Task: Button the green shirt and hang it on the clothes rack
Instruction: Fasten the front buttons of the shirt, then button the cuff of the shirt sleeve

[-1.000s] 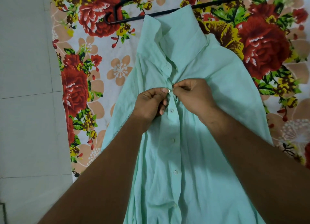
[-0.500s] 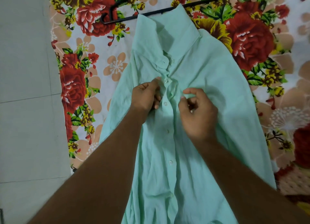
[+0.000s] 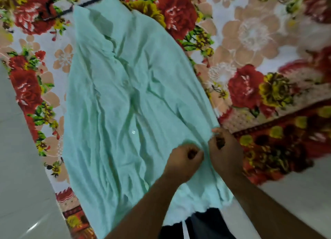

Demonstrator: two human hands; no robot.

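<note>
Since the floral blanket (image 3: 250,41) takes up most of the tiled floor (image 3: 21,167), my green shirt (image 3: 111,104) has a soft bed to lie on. It is spread front-up across the blanket's left half, collar far from me, hem nearest me. It is a pale mint, thin and much creased, with folds running down beside the placket. I judge it light and limp. It will slump and slide wherever I let go, so I should take it by the doubled edges, the placket, the collar or the shoulder seams, never by a single loose layer. A black hanger (image 3: 89,2) pokes out from under the collar at the top. My left hand (image 3: 184,160) and right hand (image 3: 225,152) sit close together at the shirt's lower right edge, fingers curled, each bunching a pinch of cloth, though blur hides the exact grip. One small white button (image 3: 133,132) shows on the placket, apart from both hands.
</note>
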